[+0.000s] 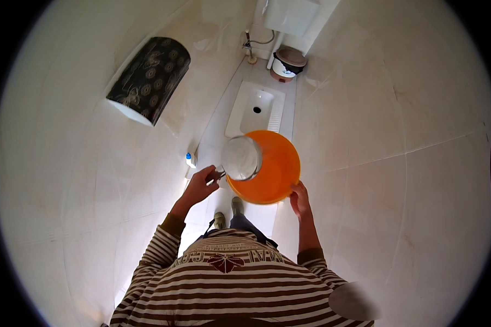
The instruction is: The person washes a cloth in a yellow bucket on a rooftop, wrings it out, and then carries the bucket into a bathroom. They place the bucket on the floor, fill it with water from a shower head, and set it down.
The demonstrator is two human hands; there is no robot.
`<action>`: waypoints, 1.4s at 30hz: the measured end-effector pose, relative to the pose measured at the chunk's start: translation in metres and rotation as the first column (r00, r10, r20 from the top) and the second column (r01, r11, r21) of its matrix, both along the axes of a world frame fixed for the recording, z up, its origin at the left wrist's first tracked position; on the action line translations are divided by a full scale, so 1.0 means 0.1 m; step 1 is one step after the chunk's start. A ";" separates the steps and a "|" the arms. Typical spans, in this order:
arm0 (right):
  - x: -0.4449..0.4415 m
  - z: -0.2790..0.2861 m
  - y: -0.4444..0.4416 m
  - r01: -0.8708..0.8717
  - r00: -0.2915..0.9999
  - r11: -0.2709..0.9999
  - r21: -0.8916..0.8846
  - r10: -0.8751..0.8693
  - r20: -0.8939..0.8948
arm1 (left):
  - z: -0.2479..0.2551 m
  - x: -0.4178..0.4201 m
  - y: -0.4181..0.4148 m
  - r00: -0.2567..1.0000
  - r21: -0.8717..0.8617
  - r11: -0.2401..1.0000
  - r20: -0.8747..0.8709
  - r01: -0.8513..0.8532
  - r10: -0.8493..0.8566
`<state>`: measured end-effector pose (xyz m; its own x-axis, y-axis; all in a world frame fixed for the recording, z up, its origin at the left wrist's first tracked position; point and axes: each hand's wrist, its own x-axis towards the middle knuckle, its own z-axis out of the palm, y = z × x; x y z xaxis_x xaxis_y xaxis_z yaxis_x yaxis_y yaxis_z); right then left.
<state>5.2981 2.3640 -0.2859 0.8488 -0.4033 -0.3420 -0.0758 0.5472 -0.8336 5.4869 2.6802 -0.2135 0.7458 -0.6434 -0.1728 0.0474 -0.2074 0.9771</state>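
My left hand (204, 182) grips the handle of a metal dipper (241, 158), whose round bowl overlaps the left part of an orange plastic basin (276, 173). By its right rim my right hand (300, 198) holds that basin above the floor. Beyond the basin, a white ceramic squat toilet (257, 116) is set in the floor, its near end partly hidden behind the basin. Whether the dipper holds water cannot be told.
A lidded bin (288, 63) stands behind the toilet, under a white cistern (292, 16). Near it are a wall tap with a hose (248, 45). A bottle with a blue cap (191, 160) stands at left, below a dark patterned wall cover (150, 77). Tiled walls flank both sides.
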 end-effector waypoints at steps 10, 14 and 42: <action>0.90 -0.22 -0.53 0.099 0.990 0.939 0.328 -0.127 0.063 | 0.08 0.30 -0.27 1.000 0.044 0.999 0.005 -0.028 0.027; 0.95 -0.14 -0.50 0.117 0.992 0.968 0.223 -0.105 -0.063 | -0.03 0.41 -0.13 0.995 0.127 0.987 0.053 -0.094 0.087; 3.41 -0.36 -1.51 -0.521 0.695 0.560 -0.644 -0.159 -0.701 | -0.17 0.36 -0.29 0.960 0.091 0.959 0.107 -0.269 0.259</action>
<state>5.6389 2.2131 -0.3222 0.6313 -0.6388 -0.4398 -0.7504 -0.3596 -0.5547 5.5230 2.6509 -0.2310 0.9026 -0.4035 -0.1499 0.0242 -0.3001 0.9536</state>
